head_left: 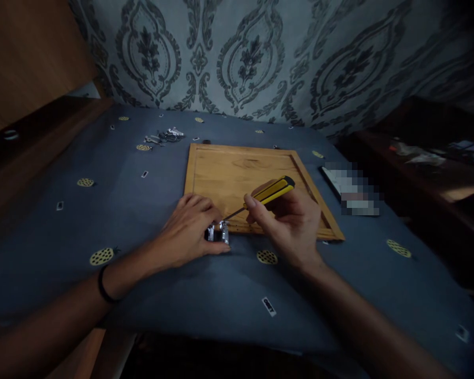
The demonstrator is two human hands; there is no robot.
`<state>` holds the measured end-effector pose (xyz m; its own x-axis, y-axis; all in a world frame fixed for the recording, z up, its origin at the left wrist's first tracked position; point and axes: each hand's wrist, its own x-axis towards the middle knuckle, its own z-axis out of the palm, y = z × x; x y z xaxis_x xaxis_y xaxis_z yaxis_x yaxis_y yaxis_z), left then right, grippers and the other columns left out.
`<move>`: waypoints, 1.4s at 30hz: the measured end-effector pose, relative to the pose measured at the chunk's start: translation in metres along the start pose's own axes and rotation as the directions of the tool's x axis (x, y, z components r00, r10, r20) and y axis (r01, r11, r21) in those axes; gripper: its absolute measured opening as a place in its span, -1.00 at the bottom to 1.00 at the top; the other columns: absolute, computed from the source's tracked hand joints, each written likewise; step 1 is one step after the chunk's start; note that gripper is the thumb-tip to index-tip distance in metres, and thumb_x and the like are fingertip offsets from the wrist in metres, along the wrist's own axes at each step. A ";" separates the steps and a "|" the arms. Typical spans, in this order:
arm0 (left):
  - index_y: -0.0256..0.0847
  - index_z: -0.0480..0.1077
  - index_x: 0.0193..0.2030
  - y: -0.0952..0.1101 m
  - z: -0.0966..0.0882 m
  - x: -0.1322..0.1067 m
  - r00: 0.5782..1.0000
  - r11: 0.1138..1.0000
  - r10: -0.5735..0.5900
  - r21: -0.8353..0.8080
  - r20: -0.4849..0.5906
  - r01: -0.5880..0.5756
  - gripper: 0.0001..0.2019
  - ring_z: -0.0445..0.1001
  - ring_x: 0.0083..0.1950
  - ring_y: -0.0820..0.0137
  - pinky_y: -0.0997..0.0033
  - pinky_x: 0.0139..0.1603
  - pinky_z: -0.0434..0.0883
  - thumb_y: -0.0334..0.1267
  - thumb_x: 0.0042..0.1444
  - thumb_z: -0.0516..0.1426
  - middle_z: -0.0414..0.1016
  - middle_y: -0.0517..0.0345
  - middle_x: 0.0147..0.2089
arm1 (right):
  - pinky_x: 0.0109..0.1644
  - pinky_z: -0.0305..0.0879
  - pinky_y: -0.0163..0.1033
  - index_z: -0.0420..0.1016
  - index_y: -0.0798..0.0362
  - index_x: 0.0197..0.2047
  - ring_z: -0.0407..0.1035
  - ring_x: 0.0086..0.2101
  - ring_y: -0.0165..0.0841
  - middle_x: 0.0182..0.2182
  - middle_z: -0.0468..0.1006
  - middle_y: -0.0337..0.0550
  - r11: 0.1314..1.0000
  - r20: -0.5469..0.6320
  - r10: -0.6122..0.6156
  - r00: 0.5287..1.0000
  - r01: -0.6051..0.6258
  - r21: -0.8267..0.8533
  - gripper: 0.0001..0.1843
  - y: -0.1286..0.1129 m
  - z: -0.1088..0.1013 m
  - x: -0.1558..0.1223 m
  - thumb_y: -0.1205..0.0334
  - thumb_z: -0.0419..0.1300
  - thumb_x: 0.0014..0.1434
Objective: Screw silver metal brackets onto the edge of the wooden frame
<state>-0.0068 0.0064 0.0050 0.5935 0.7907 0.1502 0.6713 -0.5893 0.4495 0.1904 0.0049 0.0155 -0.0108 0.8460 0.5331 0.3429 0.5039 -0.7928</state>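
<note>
My left hand [189,229] is closed round a small shiny metal part [218,232] and holds it down on the blue cloth at the near edge of a wooden board [221,171]. My right hand [288,223] grips a screwdriver [274,191] with a yellow and black handle. Its thin shaft slants down to the left, and the tip meets the metal part. A dark band circles my left wrist.
A blue cloth with yellow pineapple prints [102,326] covers the table. A heap of small metal parts [164,137] lies at the far left of the board. A flat dark and white object [349,192] lies right of the board. Dark wooden furniture flanks both sides.
</note>
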 end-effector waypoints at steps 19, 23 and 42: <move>-0.21 0.52 -0.17 -0.001 0.002 0.000 1.000 1.000 -0.011 -0.007 -0.012 0.011 -0.56 0.42 0.03 0.14 0.03 0.23 0.29 0.04 -0.04 0.47 0.49 0.10 -0.12 | -0.56 0.32 -0.33 0.40 -0.02 -0.40 0.37 -0.58 -0.46 -0.53 0.43 -0.33 1.000 0.022 0.015 1.000 -0.015 0.017 -0.68 -0.007 -0.003 0.001 0.06 0.43 0.17; -0.20 0.51 -0.18 0.000 0.001 0.000 1.000 1.000 -0.004 0.006 -0.006 0.004 -0.58 0.42 0.03 0.14 0.05 0.22 0.30 0.04 -0.01 0.46 0.49 0.10 -0.12 | -0.55 0.31 -0.33 0.40 -0.01 -0.41 0.37 -0.58 -0.46 -0.54 0.44 -0.34 0.999 0.023 0.011 1.000 -0.011 0.030 -0.72 -0.007 -0.003 0.001 0.14 0.42 0.18; -0.18 0.50 -0.20 0.000 0.000 0.001 1.000 1.000 -0.012 -0.007 0.006 0.012 -0.59 0.42 0.07 0.12 0.02 0.23 0.29 0.03 -0.02 0.46 0.50 0.10 -0.09 | -0.46 0.42 -0.32 0.59 -0.01 -0.24 0.43 -0.49 -0.44 -0.34 0.59 -0.22 0.982 0.212 0.107 0.971 -0.137 0.129 -0.63 -0.016 -0.009 0.007 -0.12 0.46 0.10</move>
<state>-0.0063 0.0071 0.0051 0.5880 0.7967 0.1400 0.6752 -0.5787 0.4574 0.1938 0.0009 0.0342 -0.1729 0.9128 0.3701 0.2173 0.4018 -0.8896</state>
